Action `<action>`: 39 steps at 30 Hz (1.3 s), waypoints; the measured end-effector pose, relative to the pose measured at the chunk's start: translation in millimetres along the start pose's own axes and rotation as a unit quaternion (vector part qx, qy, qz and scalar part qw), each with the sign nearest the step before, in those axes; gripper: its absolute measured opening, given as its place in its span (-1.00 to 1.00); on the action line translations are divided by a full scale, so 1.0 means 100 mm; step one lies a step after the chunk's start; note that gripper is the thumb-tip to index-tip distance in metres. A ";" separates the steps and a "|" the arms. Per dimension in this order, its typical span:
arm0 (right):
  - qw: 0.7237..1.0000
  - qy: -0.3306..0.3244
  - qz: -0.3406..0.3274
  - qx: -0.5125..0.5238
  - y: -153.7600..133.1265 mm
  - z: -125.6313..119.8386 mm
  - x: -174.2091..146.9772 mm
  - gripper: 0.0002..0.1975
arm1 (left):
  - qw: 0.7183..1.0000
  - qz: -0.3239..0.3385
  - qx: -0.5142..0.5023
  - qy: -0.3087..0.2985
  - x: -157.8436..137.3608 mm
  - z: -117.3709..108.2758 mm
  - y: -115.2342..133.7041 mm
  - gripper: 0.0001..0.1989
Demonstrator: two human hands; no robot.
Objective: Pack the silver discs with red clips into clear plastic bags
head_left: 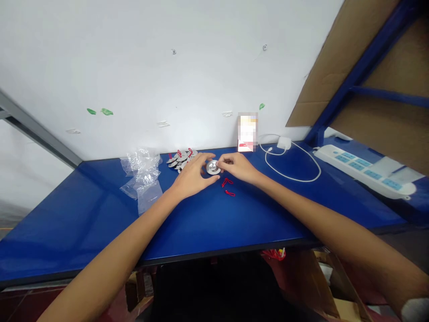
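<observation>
The one view looks from the person's head, forward and down over the near edge of the worktop (201, 228). The arms (134, 237) run inward from the lower corners to the hands (191, 179), at middle distance near the centre; the wall (214, 80) faces the camera beyond, filling the top.

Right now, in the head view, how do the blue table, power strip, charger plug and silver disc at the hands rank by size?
1. Blue table
2. Power strip
3. Silver disc and charger plug: too alike to rank
</observation>
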State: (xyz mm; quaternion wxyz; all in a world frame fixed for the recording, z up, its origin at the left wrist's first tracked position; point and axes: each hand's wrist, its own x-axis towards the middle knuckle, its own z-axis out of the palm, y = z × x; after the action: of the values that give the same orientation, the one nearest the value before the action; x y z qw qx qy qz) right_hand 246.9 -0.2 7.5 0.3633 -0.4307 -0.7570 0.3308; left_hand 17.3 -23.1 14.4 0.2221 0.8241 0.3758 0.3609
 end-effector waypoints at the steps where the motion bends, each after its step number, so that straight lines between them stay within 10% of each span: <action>1: 1.000 0.000 0.000 -0.003 0.00 0.00 0.00 -0.77 | 1.000 0.009 0.011 -0.005 0.00 0.00 0.00 -0.49; 11: 0.993 -0.015 -0.040 -0.111 -0.01 -0.26 0.00 -0.71 | 0.999 -0.017 0.030 0.001 0.02 -0.04 -0.09 -0.63; 19: 0.967 -0.210 -0.012 -0.145 0.00 -0.53 -0.05 -0.91 | 0.998 -0.036 0.046 0.016 0.02 -0.04 -0.14 -0.57; 39: 0.973 -0.194 0.005 -0.122 -0.04 -0.46 -0.06 -0.99 | 0.996 -0.001 0.088 0.012 0.00 0.01 -0.10 -0.50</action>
State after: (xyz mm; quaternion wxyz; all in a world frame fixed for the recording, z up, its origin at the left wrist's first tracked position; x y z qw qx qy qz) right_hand 285.7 2.0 32.6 0.1522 -0.4031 -0.8456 0.3152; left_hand 13.5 -17.3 7.5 0.1446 0.8359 0.4092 0.3361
